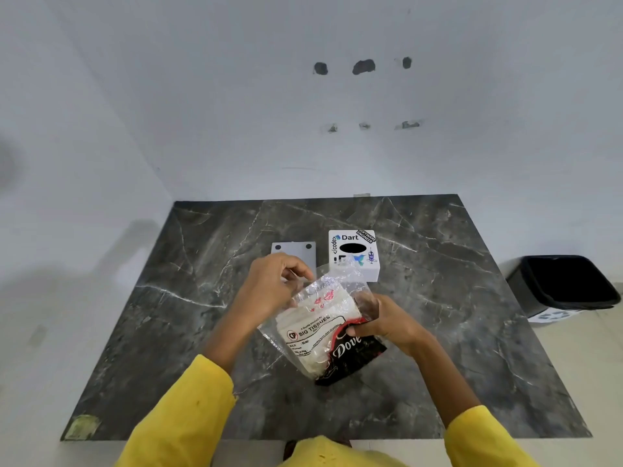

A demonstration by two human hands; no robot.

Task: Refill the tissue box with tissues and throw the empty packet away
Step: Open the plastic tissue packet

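A clear plastic tissue packet printed "BIG TISSUES", with white tissues inside and a black and red end, is held above the dark marble table. My left hand pinches the packet's upper edge. My right hand grips its right side. Behind the packet stands a white cube tissue box with stickers and a dark oval opening on top. A flat grey lid with two dark feet lies just left of the box, partly hidden by my left hand.
A black waste bin with a dark liner stands on the floor off the table's right side. White walls close the table at the back and left. A yellowish patch marks the table's near left corner.
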